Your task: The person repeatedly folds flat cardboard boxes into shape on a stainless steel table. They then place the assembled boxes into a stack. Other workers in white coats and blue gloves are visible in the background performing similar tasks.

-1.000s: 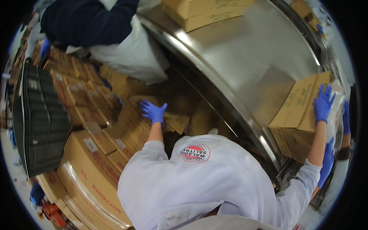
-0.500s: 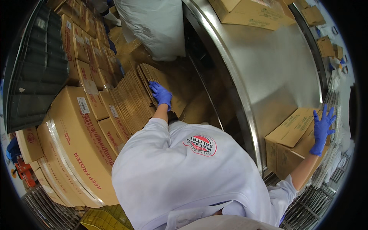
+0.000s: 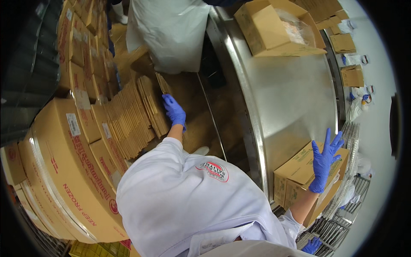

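My left hand [image 3: 174, 110], in a blue glove, reaches forward to a leaning stack of flat folded cartons [image 3: 132, 118]. Its fingers close on the edge of one flat carton [image 3: 162, 84] that sticks out past the stack. My right hand [image 3: 324, 160], also gloved in blue, is held out to the right with fingers spread wide and holds nothing. It hovers at the far corner of a closed cardboard box [image 3: 296, 170] that sits at the edge of a steel table [image 3: 291, 98]. My white coat fills the lower middle.
Large printed cartons [image 3: 64, 171] are stacked on the left. A person in a white apron [image 3: 171, 34] stands ahead. An open box with a plastic liner [image 3: 278, 28] sits on the table's far end. Wire racks [image 3: 342, 205] lie at the right, with another blue glove [image 3: 311, 245] below.
My left hand has stayed on the flat cartons and now pinches one. My right hand has lifted off the box's side and spread its fingers. The view has swung left.
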The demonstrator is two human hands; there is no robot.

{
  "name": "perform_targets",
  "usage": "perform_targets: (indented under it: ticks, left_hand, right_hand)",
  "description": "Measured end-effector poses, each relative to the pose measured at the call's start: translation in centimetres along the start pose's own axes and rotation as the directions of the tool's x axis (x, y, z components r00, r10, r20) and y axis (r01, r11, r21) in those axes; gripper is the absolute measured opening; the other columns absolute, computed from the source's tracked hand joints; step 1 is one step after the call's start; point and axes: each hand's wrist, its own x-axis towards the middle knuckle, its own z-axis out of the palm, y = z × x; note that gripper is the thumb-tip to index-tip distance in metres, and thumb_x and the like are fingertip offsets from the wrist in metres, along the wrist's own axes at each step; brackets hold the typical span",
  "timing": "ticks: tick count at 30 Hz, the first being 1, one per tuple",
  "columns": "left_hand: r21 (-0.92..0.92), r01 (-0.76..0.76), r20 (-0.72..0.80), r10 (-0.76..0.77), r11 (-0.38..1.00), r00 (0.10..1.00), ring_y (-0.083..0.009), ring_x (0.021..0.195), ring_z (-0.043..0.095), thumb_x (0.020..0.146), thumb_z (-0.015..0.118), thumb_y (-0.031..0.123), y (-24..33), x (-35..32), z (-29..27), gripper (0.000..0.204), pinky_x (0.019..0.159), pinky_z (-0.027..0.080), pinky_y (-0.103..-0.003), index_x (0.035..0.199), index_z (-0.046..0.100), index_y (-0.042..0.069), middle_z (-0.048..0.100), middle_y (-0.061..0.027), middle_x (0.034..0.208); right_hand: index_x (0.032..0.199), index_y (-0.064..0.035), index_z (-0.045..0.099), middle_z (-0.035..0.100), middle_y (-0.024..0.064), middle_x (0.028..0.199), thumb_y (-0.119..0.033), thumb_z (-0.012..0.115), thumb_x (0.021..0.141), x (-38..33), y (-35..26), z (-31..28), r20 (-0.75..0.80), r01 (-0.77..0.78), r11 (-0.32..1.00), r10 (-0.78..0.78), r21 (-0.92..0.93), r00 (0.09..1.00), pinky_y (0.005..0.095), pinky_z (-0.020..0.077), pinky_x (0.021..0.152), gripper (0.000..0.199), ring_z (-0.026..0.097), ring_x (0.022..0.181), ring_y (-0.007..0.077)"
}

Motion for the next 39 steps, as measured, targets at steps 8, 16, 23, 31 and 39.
perform_targets:
  ticks: [8, 16, 23, 31, 39]
  left_hand:
    - [-0.248, 0.189, 0.176, -0.148, 0.950, 0.973, -0.0399, 0.091, 0.059, 0.068, 0.064, 0.015, 0.0, 0.5, -5.1, 0.050, 0.078, 0.048, -0.043, 0.112, 0.042, 0.008, 0.061, -0.0209, 0.096]
    - [-0.145, -0.658, 0.351, 0.660, 0.739, 0.664, -0.0379, 0.083, 0.060, 0.061, 0.074, 0.021, 7.0, -5.4, -38.4, 0.059, 0.072, 0.048, -0.040, 0.113, 0.049, 0.008, 0.062, -0.0206, 0.087]
    - [0.129, -0.969, 0.592, 0.768, 0.211, 0.245, -0.0339, 0.080, 0.061, 0.059, 0.075, 0.018, 24.2, -14.3, -51.4, 0.061, 0.070, 0.047, -0.038, 0.113, 0.050, 0.009, 0.062, -0.0170, 0.084]
    - [0.419, -0.673, 0.157, 0.779, -0.609, -0.607, -0.0315, 0.106, 0.051, 0.073, 0.067, 0.027, 44.4, -25.0, -49.8, 0.055, 0.092, 0.041, -0.036, 0.119, 0.048, 0.003, 0.055, -0.0177, 0.111]
    - [-0.352, -0.838, 0.117, 0.869, -0.417, -0.481, -0.0323, 0.120, 0.041, 0.072, 0.064, 0.052, 39.6, -19.0, -28.1, 0.080, 0.099, 0.034, -0.039, 0.133, 0.036, 0.008, 0.043, -0.0150, 0.131]
  right_hand:
    - [0.141, -0.0090, 0.018, 0.009, 0.0157, 0.147, -0.035, 0.070, 0.073, -1.7, -7.6, 3.7, 0.082, 0.158, 0.601, -0.352, 0.783, 0.932, 0.0422, 0.0117, 0.109, 0.090, 0.008, 0.135, 0.0329]
    - [0.138, 0.0013, -0.009, -0.006, 0.0217, 0.146, -0.027, 0.083, 0.056, -3.7, -24.7, 8.5, -0.198, 0.169, -0.104, -0.473, 0.980, 0.858, 0.0325, 0.0078, 0.110, 0.127, -0.002, 0.136, 0.0272]
    - [0.129, -0.0004, 0.032, 0.031, 0.0184, 0.134, -0.033, 0.087, 0.048, -1.9, -19.3, 6.1, -0.347, 0.389, -0.095, 0.295, 0.916, 0.890, 0.0397, 0.0306, 0.101, 0.104, 0.033, 0.123, 0.0278]
    - [0.114, 0.0014, 0.047, 0.057, 0.0102, 0.105, -0.011, 0.075, 0.068, -2.6, -5.4, 2.9, 0.153, 0.369, -0.642, 0.608, 0.672, 0.779, 0.0338, 0.0454, 0.084, 0.055, 0.056, 0.093, 0.0192]
    - [0.137, 0.0054, 0.008, 0.034, 0.0259, 0.131, -0.042, 0.073, 0.067, 4.7, 2.8, 20.4, 0.418, -0.448, -0.170, 0.727, 0.878, 0.544, 0.0472, 0.0298, 0.098, 0.106, 0.039, 0.118, 0.0328]
